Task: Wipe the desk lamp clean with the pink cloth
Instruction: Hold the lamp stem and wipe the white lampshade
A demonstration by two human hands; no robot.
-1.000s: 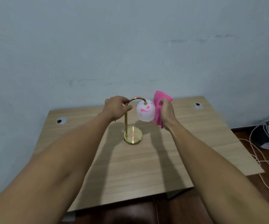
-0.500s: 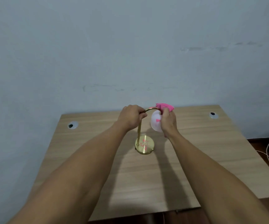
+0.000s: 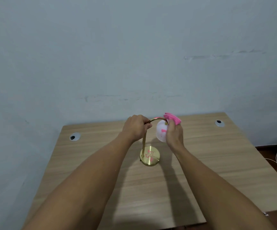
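Light wood-grain bench (image 3: 209, 171) set vs. pale wall. Two round cable grommets near back edge: one left (image 3: 75, 136), one right (image 3: 219, 123). Lamp (image 3: 149, 156) stands upright on round brass base w/ pink marks, about mid-bench, toward back. Arm shadows cross the top. Rest of surface bare.

The left hand (image 3: 135, 128) gripped the arched brass neck of the desk lamp (image 3: 148, 146), which stood on the wooden counter (image 3: 201, 171). The right hand (image 3: 174, 134) pressed the pink cloth (image 3: 172, 118) against the white shade, pink marks showing on shade and base.
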